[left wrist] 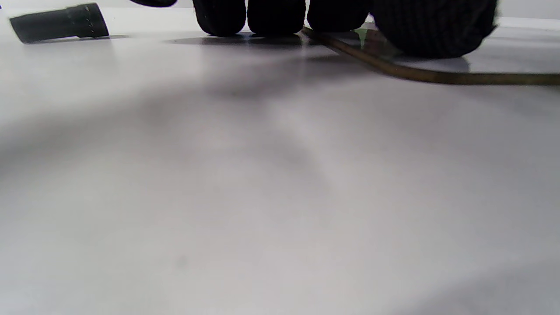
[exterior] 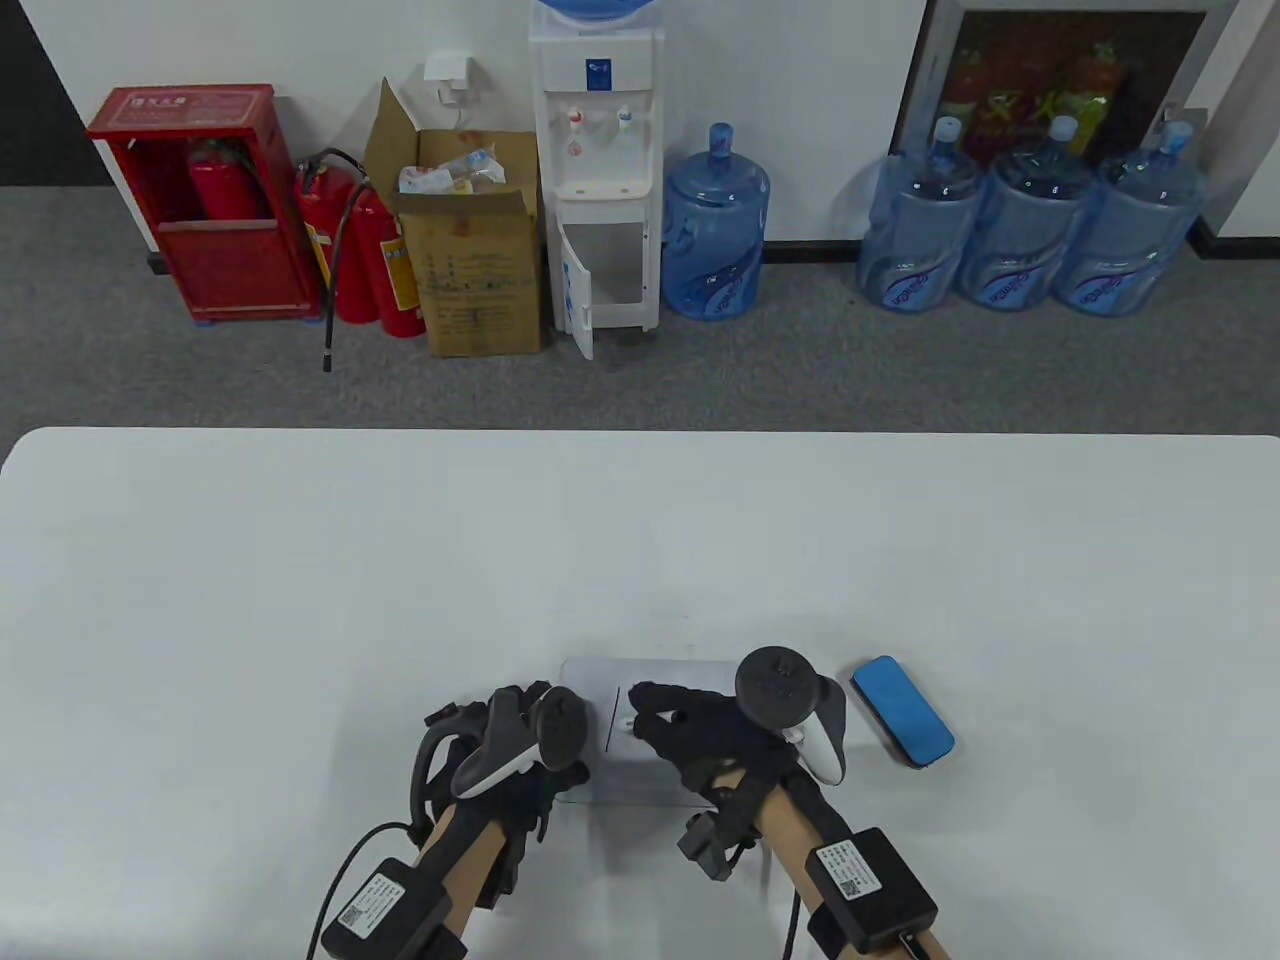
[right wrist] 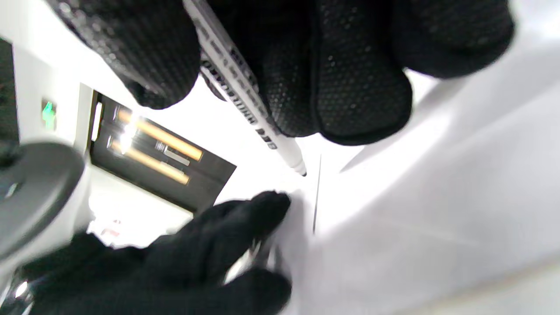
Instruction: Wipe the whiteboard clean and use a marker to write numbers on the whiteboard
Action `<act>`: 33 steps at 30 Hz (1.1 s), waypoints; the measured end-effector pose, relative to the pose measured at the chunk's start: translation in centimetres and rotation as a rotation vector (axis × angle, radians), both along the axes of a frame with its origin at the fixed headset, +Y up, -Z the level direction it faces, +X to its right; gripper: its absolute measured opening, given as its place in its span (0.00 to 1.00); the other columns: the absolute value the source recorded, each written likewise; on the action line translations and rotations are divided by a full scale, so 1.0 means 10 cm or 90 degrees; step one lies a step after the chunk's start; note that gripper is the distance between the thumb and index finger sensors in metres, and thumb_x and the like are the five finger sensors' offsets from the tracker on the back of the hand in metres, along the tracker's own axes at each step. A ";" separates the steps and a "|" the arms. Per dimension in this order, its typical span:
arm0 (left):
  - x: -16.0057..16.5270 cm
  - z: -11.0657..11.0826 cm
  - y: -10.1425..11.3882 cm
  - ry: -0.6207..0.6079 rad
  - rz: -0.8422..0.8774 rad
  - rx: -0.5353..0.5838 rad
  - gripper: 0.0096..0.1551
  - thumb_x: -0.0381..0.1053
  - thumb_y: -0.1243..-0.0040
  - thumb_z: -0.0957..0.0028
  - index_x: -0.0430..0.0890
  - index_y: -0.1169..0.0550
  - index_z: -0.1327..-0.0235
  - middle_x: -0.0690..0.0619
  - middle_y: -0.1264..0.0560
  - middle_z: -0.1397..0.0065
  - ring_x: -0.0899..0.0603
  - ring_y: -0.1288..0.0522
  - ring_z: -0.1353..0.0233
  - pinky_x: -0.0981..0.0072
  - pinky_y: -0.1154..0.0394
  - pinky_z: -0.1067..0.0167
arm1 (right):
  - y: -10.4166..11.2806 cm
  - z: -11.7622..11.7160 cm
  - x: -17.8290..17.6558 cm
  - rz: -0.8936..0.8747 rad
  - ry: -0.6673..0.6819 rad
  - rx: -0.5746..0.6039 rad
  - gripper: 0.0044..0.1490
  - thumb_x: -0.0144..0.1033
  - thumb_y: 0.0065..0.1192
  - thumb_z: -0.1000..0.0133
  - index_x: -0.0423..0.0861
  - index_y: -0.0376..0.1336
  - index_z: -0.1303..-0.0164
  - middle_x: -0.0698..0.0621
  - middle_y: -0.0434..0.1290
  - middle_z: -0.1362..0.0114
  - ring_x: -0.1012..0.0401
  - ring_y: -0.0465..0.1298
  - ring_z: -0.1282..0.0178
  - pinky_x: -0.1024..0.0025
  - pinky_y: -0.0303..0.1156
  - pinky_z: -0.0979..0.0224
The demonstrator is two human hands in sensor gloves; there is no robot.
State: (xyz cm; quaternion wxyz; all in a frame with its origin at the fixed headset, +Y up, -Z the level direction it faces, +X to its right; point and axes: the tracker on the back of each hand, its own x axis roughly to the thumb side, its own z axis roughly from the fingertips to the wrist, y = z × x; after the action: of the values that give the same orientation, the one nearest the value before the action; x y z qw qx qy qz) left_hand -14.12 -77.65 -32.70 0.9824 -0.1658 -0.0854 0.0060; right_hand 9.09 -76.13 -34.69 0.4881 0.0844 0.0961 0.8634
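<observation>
A small whiteboard (exterior: 655,675) lies flat near the table's front edge, with one thin vertical stroke (exterior: 610,718) on its left part. My right hand (exterior: 652,712) pinches a white marker (right wrist: 245,89) above the board. The marker's tip (right wrist: 302,173) hovers just beside the top of that stroke (right wrist: 316,192). My left hand (exterior: 572,765) rests at the board's left edge (left wrist: 437,78), fingers (left wrist: 262,17) pressing down flat. A black marker cap (left wrist: 57,22) lies on the table left of those fingers. A blue eraser (exterior: 902,710) sits right of the board.
The white table (exterior: 300,600) stretches wide beyond the board. Past its far edge stand a water dispenser (exterior: 597,170), water jugs (exterior: 715,225), a cardboard box (exterior: 470,250) and red fire extinguishers (exterior: 370,250).
</observation>
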 end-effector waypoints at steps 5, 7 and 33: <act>0.00 0.00 0.00 0.000 0.000 -0.001 0.41 0.65 0.45 0.52 0.62 0.38 0.22 0.53 0.43 0.11 0.35 0.42 0.15 0.32 0.47 0.22 | 0.00 -0.09 0.16 0.013 -0.056 -0.012 0.35 0.48 0.69 0.49 0.45 0.69 0.33 0.41 0.75 0.36 0.47 0.81 0.47 0.47 0.72 0.49; 0.00 0.00 0.00 0.000 -0.001 0.000 0.41 0.65 0.45 0.52 0.62 0.38 0.22 0.53 0.43 0.11 0.35 0.42 0.15 0.32 0.47 0.22 | -0.02 -0.10 0.18 0.007 -0.054 -0.024 0.35 0.47 0.69 0.49 0.45 0.69 0.33 0.41 0.75 0.36 0.46 0.81 0.47 0.47 0.72 0.49; 0.00 0.00 -0.01 0.002 0.000 -0.004 0.41 0.65 0.45 0.52 0.62 0.38 0.22 0.53 0.44 0.11 0.35 0.42 0.15 0.32 0.46 0.22 | -0.06 0.21 0.11 0.076 0.060 -0.002 0.35 0.49 0.69 0.49 0.45 0.70 0.34 0.42 0.77 0.37 0.48 0.82 0.50 0.50 0.74 0.53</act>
State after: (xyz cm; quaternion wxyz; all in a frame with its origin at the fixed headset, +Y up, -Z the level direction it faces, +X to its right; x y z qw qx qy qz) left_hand -14.09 -77.71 -32.71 0.9821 -0.1688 -0.0836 0.0062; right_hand 10.17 -76.71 -32.60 0.4307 0.1185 0.1256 0.8858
